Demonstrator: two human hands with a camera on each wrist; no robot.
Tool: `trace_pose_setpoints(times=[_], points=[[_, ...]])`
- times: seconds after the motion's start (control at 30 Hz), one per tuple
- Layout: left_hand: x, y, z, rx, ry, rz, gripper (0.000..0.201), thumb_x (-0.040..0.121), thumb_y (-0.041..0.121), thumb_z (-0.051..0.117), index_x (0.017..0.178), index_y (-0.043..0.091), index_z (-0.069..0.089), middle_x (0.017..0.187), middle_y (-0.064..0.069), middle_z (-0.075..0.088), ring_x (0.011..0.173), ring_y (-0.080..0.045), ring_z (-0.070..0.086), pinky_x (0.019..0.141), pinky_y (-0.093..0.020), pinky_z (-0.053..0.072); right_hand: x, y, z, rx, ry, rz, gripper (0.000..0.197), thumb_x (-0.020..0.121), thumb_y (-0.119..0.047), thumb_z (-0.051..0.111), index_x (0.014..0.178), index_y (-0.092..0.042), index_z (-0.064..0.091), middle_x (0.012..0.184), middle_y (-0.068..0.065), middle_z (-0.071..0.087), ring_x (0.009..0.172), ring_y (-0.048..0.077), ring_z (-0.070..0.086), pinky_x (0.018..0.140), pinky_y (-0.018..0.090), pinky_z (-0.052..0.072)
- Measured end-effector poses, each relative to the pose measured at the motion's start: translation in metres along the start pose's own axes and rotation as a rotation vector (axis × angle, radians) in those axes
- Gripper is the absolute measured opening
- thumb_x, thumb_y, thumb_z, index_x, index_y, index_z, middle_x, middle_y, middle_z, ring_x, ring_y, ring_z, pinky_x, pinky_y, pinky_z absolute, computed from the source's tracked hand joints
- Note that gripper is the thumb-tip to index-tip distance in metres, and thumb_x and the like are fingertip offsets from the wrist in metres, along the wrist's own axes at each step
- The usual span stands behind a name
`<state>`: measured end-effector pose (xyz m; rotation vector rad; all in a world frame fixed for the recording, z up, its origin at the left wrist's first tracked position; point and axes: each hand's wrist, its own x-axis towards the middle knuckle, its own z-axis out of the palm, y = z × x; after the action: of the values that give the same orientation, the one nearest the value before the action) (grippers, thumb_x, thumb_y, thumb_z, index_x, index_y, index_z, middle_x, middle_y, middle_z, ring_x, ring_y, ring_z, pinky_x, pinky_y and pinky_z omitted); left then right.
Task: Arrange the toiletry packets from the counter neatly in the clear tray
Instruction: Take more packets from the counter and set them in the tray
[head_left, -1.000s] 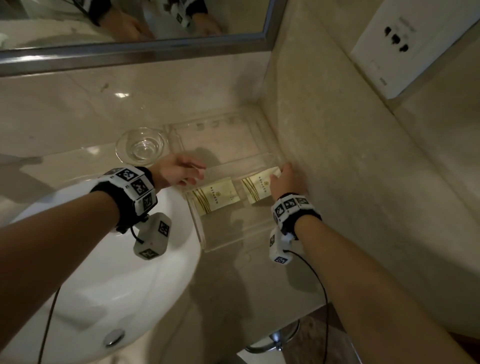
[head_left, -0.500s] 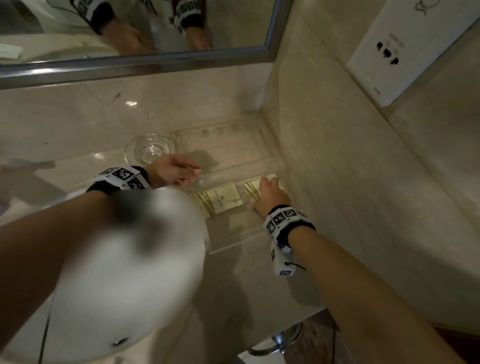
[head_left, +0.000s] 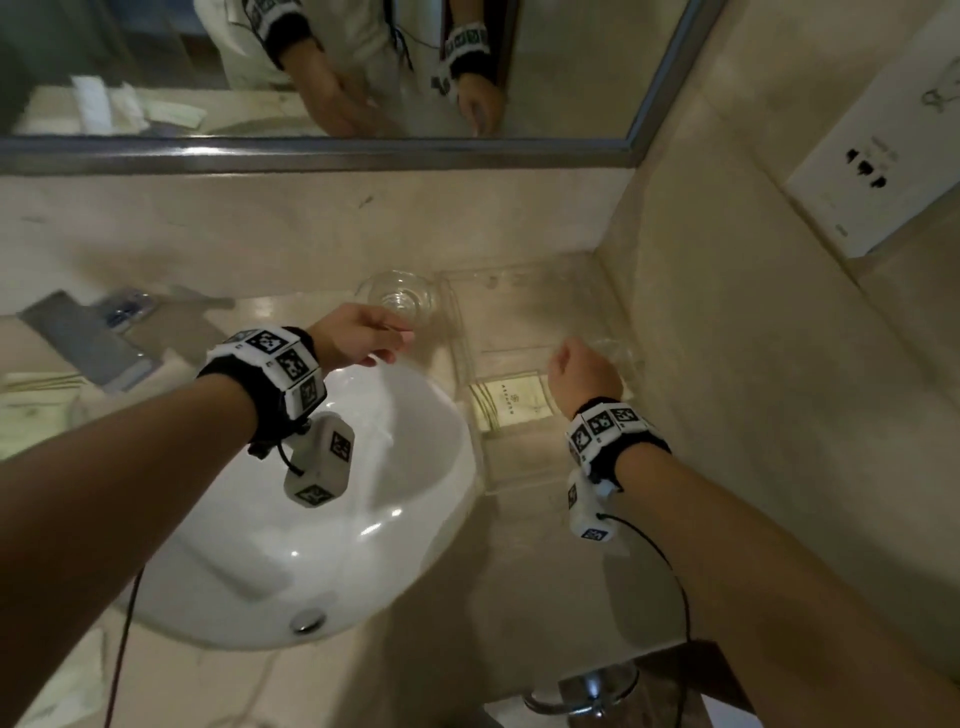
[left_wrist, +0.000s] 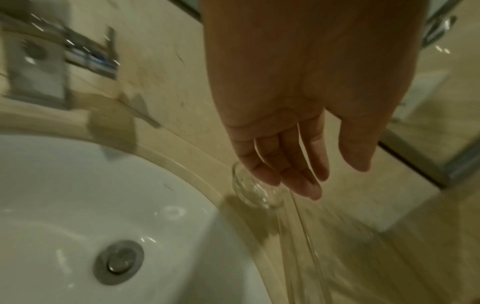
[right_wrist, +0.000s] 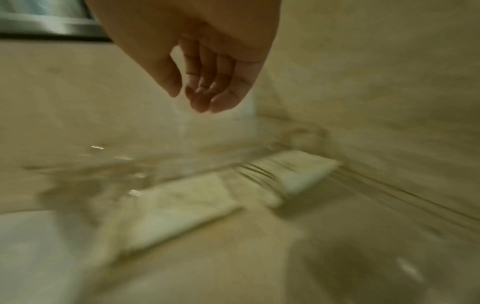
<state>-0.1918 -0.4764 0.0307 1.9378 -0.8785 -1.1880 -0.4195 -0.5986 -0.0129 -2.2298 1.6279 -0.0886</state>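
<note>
Two packets: both lie flat in the near part of the clear tray (head_left: 540, 317), side by side; the left packet (head_left: 511, 402) shows plainly from the head, the right packet (right_wrist: 298, 170) is mostly behind the wrist there and blurred in the wrist view.
More packets: a pale heap at the far left of the counter (head_left: 322, 228), probably further packets, though too smeared to be sure.
Left hand (head_left: 358, 340): hangs above the sink (head_left: 291, 519) edge, just short of the glass dish (head_left: 397, 299); its grip is slack, fingers straight and together, nothing in it.
Tray: sits in the corner, against the right-hand wall, just beside the dish.
Right hand (head_left: 584, 376): above the tray over the right packet; fingers loosely curled, empty, not touching the packet.
Step in hand: a packet has been laid down and both hands are free.
Next move: reach left across the sink for another packet, then lay it square beside the two, edges parallel to the tray wall.
</note>
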Motion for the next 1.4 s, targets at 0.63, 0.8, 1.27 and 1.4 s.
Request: trace_pose_setpoints(times=[0.63,0.8,1.27,1.4], points=[[-0.217,-0.198,-0.221,-0.271,0.563,-0.227,0.004,0.088,0.017,0.059,0.091,0.016,0.062,0.078,0.001,0.063,0.053,-0.002,0.059,0.061,-0.019,0.040,-0.154,-0.341,0.117,0.064,-0.318,-0.817,0.023,0.094,-0.027,0.047,0.099,-0.011,0.063,0.083,0.006,0.059,0.082,0.026,0.057,0.074,0.029,0.046],[-0.255,-0.258,-0.236,-0.301,0.582,-0.331,0.008,0.084,0.009,0.062,0.088,0.016,0.064,0.078,0.001,0.063,0.068,-0.011,0.056,0.062,-0.020,0.042,-0.185,-0.370,0.167,0.014,-0.506,-0.813,0.023,0.093,-0.030,0.052,0.098,-0.010,0.061,0.085,0.006,0.059,0.082,0.024,0.057,0.079,0.034,0.050],[-0.262,-0.331,-0.256,-0.376,0.623,-0.440,0.019,0.082,0.007,0.062,0.101,0.009,0.064,0.085,-0.007,0.065,0.069,-0.014,0.058,0.049,-0.010,0.050,-0.179,-0.427,0.247,-0.074,-0.369,-0.694,0.041,0.089,-0.026,0.057,0.126,-0.010,0.049,0.132,0.013,0.048,0.122,0.032,0.046,0.105,0.043,0.038],[-0.247,-0.335,-0.268,-0.371,0.613,-0.423,0.007,0.083,0.007,0.062,0.085,0.013,0.065,0.080,-0.001,0.062,0.071,-0.012,0.059,0.065,-0.019,0.049,-0.159,-0.441,0.256,-0.132,-0.359,-0.747,0.059,0.086,-0.023,0.061,0.139,-0.015,0.036,0.147,0.007,0.034,0.133,0.030,0.035,0.111,0.044,0.031]])
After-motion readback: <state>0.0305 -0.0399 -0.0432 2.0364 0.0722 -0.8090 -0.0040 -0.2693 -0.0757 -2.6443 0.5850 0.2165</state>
